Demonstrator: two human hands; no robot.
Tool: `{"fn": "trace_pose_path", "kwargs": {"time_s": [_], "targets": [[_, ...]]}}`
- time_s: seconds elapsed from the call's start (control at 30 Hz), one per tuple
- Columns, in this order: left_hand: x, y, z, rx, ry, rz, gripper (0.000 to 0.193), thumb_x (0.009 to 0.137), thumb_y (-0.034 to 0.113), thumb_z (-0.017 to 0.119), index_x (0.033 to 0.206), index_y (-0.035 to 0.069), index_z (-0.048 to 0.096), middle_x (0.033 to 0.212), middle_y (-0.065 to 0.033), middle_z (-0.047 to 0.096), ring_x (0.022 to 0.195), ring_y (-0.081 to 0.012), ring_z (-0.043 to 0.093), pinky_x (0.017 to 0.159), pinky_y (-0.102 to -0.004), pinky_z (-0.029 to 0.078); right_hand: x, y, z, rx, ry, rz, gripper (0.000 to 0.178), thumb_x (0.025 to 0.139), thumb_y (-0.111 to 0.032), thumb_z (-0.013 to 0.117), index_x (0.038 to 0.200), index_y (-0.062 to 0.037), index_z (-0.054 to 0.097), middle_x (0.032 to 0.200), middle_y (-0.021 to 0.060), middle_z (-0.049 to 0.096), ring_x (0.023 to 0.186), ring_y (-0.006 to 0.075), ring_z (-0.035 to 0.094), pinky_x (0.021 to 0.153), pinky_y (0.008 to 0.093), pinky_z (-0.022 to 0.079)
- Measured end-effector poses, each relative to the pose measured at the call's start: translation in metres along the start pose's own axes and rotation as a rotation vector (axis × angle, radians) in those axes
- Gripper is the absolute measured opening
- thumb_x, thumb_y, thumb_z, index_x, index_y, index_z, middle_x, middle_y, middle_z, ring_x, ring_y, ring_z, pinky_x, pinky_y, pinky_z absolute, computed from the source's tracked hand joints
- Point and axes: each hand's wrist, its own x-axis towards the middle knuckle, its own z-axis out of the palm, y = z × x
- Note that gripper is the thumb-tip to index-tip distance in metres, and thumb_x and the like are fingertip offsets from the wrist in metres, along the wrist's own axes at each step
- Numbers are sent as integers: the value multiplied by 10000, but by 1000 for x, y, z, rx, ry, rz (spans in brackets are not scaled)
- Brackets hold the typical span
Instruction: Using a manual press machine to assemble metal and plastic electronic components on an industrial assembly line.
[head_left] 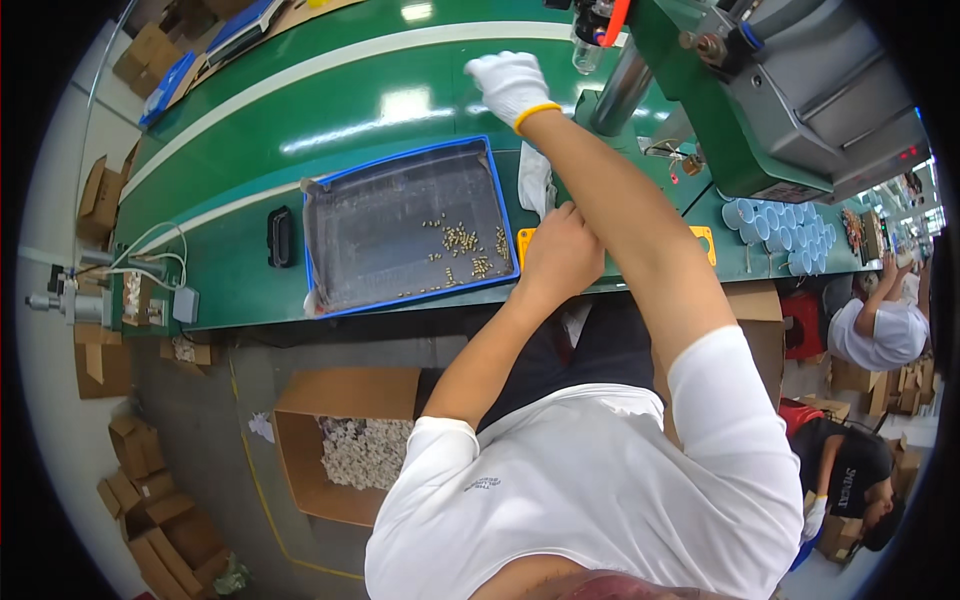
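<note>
Gloved right hand (pixel 508 85) curls at twelve o'clock, bare left hand (pixel 563 248) at two near white cloth (pixel 535 180) at one, any pinch indeterminable; blue-rimmed tray (pixel 370 220) at eleven presumably confines brass-coloured parts (pixel 460 239).

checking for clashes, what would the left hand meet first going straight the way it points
Probably the right forearm, which crosses just ahead of the left hand in the picture; depth is unclear, so it might touch it or pass beneath.
</note>
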Motion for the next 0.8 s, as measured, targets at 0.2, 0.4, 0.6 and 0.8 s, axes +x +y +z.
{"fn": "trace_pose_path", "kwargs": {"time_s": [0.2, 0.4, 0.6, 0.8], "targets": [[16, 28, -24, -272, 1, -151, 362, 884, 211, 811, 1182, 16, 742, 1195, -223, 759, 1116, -432, 715, 891, -524, 579, 20, 6, 29, -131, -287, 15, 239, 1034, -200, 622, 1177, -219, 812, 1241, 70, 817, 1200, 278, 771, 958, 487, 562], [-1, 2, -12, -59, -38, 37, 217, 861, 65, 740, 1062, -17, 729, 1055, -220, 737, 1007, -421, 704, 842, -564, 556, -38, -49, -95, 126, -520, -68, 210, 944, -194, 671, 1060, -115, 826, 916, 138, 800, 876, 372, 780, 845, 478, 624], [15, 15, -9, 66, -135, -33, 89, 931, 67, 715, 1015, 35, 711, 985, -143, 704, 981, -397, 677, 835, -507, 529, -294, 73, -191, 181, 550, -30, 184, 880, -206, 804, 1043, -122, 806, 931, 120, 785, 855, 355, 768, 784, 482, 619], [14, 24, -2, 77, -97, -53, 52, 950, 52, 693, 999, 35, 694, 991, -137, 704, 955, -399, 663, 846, -504, 522, -472, 213, -198, -394, 245, 752, 457, 844, -362, 889, 1235, -141, 807, 1300, 172, 731, 1215, 385, 686, 1043, 502, 553]]}}
